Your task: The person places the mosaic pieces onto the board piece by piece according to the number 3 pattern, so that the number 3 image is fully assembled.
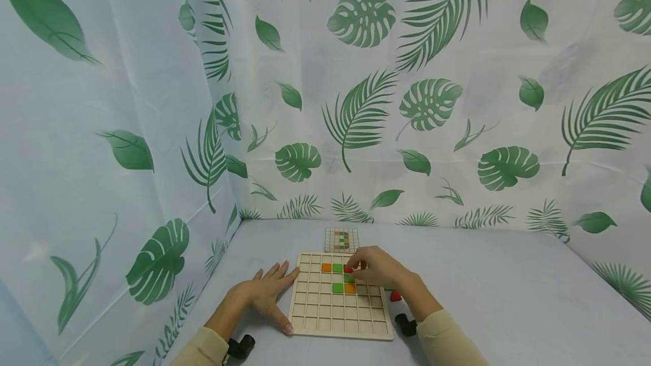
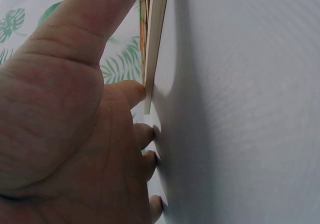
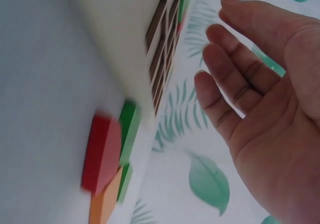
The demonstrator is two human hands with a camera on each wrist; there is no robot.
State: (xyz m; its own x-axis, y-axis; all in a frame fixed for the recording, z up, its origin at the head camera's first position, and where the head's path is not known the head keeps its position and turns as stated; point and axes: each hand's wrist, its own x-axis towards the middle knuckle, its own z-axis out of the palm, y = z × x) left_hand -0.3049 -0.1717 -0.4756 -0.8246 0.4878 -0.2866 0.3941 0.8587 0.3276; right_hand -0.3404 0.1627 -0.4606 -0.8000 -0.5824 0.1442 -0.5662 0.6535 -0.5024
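Observation:
A wooden grid board (image 1: 315,321) lies on the table, with an orange tile (image 1: 326,268), a green tile (image 1: 337,268) and a red tile (image 1: 348,269) along one upper row. Below them are more green tiles (image 1: 338,288) and another orange tile (image 1: 350,288). My left hand (image 1: 267,292) is spread at the board's left side, thumb by the near corner and index finger (image 2: 131,91) at the edge. Over the upper right of the board, my right hand (image 1: 378,269) has its fingertips close to the red tile. In the right wrist view its fingers are loosely bent, holding nothing.
Right of the board, partly behind my right arm, lie loose pieces: a red one (image 3: 102,151), an orange one (image 3: 105,196) and green ones (image 3: 130,129). Beyond the board's far edge is a small card with a coloured grid pattern (image 1: 330,239). Leaf-printed curtains (image 1: 356,196) surround the table.

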